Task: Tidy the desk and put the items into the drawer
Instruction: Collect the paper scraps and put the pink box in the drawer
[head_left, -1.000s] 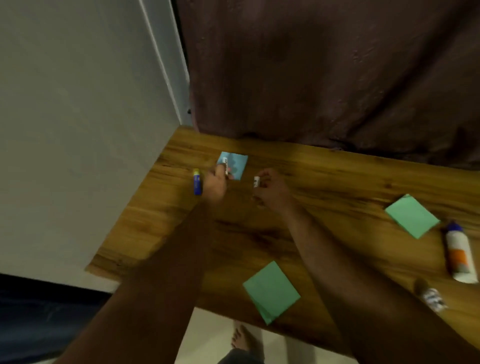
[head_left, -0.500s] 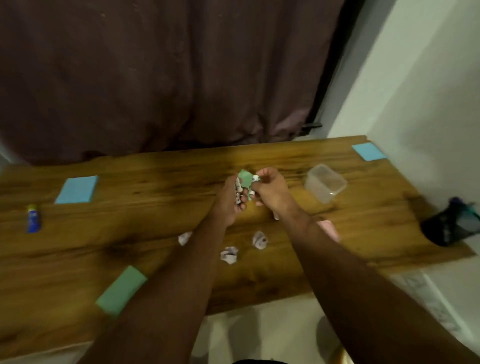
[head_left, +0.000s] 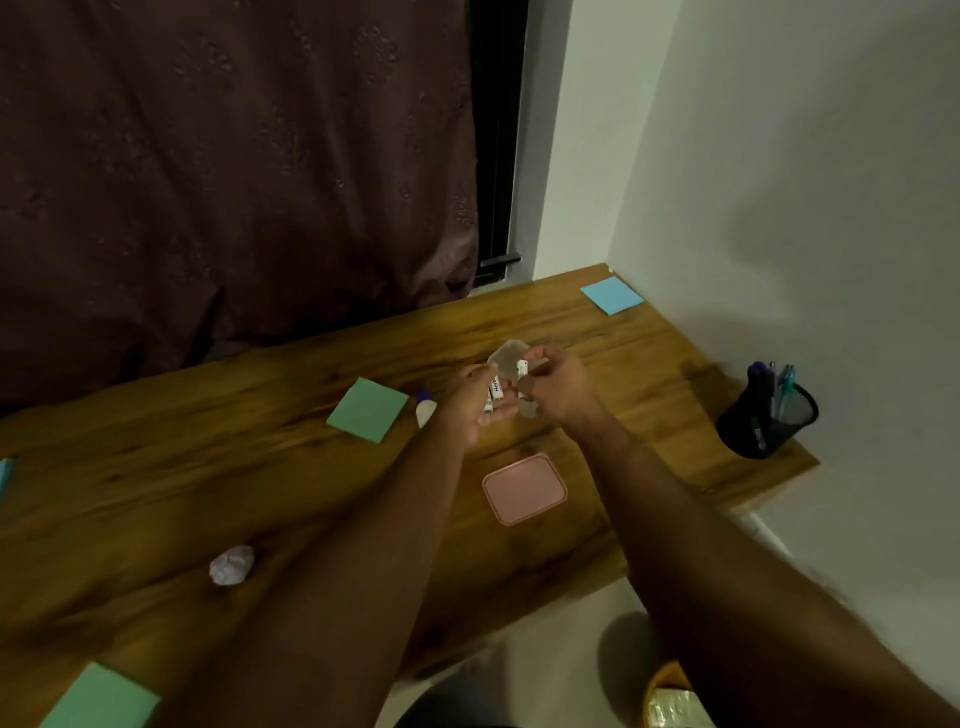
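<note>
My left hand (head_left: 467, 408) is cupped over the wooden desk (head_left: 156, 483) and holds a few small white cylinders (head_left: 491, 396) with printed labels. My right hand (head_left: 561, 387) pinches one more small white cylinder (head_left: 522, 368) just to their right. A clear plastic container (head_left: 508, 354) stands right behind both hands, partly hidden by them. Its pink lid (head_left: 524, 488) lies flat on the desk in front of my hands. No drawer is in view.
A green sticky pad (head_left: 368, 409) and a white glue bottle (head_left: 425, 409) lie left of my hands. A crumpled paper ball (head_left: 232, 565), another green pad (head_left: 98, 699), a blue pad (head_left: 612, 295) and a black pen holder (head_left: 766, 418) are also on the desk. A wall borders the right.
The view has swung right along the desk. Both hands, still holding the small white cylinders, have moved from above the green pad to just in front of the clear container.
</note>
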